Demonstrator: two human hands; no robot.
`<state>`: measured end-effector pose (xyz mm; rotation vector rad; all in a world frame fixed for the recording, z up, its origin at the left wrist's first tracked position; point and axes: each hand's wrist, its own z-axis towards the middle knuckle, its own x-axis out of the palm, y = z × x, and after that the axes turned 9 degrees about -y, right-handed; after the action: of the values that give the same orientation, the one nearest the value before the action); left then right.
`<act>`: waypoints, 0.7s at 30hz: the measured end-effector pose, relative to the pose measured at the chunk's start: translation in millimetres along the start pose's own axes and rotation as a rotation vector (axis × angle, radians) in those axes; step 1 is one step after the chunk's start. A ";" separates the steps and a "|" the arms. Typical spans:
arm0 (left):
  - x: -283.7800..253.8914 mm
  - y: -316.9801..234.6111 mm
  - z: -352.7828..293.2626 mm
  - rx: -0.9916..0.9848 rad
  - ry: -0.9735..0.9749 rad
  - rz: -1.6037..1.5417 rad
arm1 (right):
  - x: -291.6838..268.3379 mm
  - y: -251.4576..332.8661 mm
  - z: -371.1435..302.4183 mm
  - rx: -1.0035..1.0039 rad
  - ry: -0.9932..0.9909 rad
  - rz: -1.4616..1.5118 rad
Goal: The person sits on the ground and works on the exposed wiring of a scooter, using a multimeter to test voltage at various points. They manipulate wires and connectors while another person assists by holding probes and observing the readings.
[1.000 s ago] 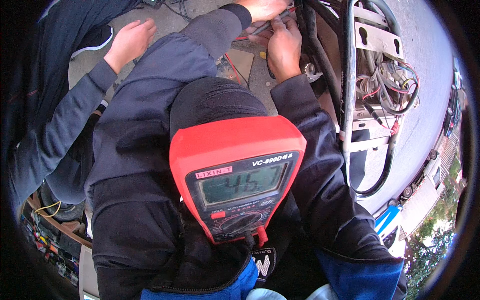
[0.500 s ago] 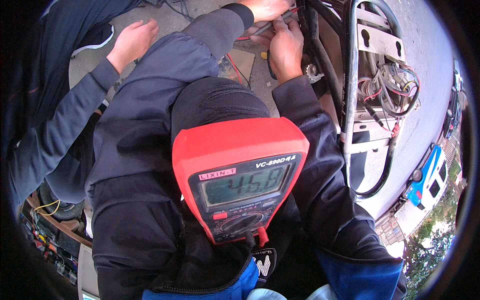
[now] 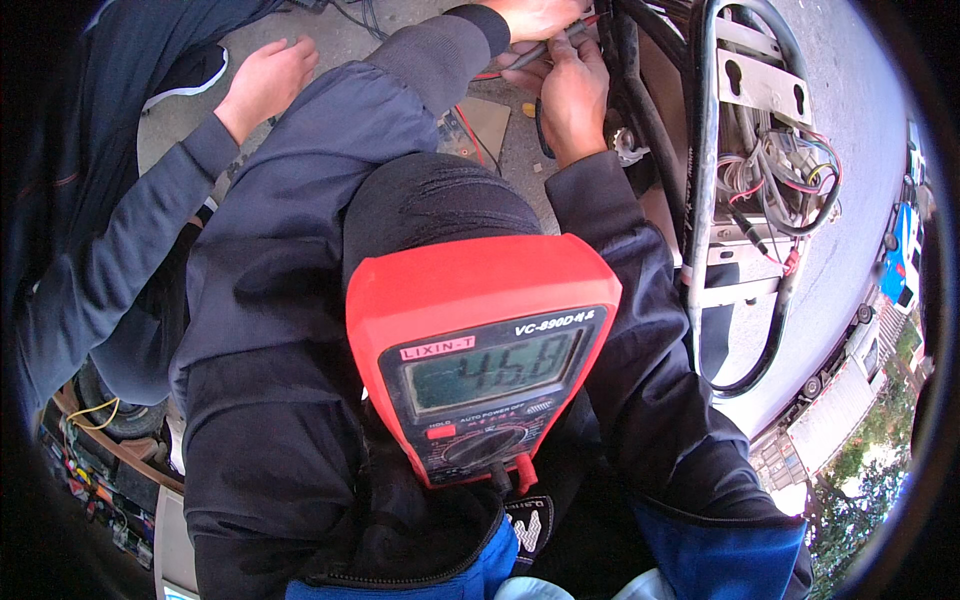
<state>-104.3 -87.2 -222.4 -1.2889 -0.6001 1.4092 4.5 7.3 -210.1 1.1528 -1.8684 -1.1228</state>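
At the top, my left hand [image 3: 535,18] has its fingers curled close to the frame edge, partly cut off, so what they hold is hidden. My right hand [image 3: 575,95] pinches a slim grey test probe [image 3: 540,52] with red at its ends, just below the left hand. Both hands are beside the dark tubes of a vehicle frame [image 3: 630,85]. A red multimeter [image 3: 485,350] with a lit digital display leans on my lap behind my knee [image 3: 440,200]. A black and a red plug sit in its lower sockets.
A co-worker's hand [image 3: 270,85] is at my left. To the right are a black tubular rack [image 3: 700,190] and a bundle of loose wires [image 3: 775,175]. A cardboard piece [image 3: 485,125] lies on the ground. Tools and parts [image 3: 95,500] fill the lower left.
My hands hold nearly the same pose. The multimeter has shifted very slightly. In the background at right, a blue vehicle with a pale truck bed has moved up along the road.
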 end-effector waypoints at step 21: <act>3.1 1.8 -5.6 -0.023 -0.035 -0.133 | -9.0 -16.8 12.0 -0.132 -0.005 -0.111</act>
<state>-99.3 -86.5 -226.8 -1.2218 -0.7147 1.3210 3.6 15.3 -231.1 1.1912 -1.7239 -1.2917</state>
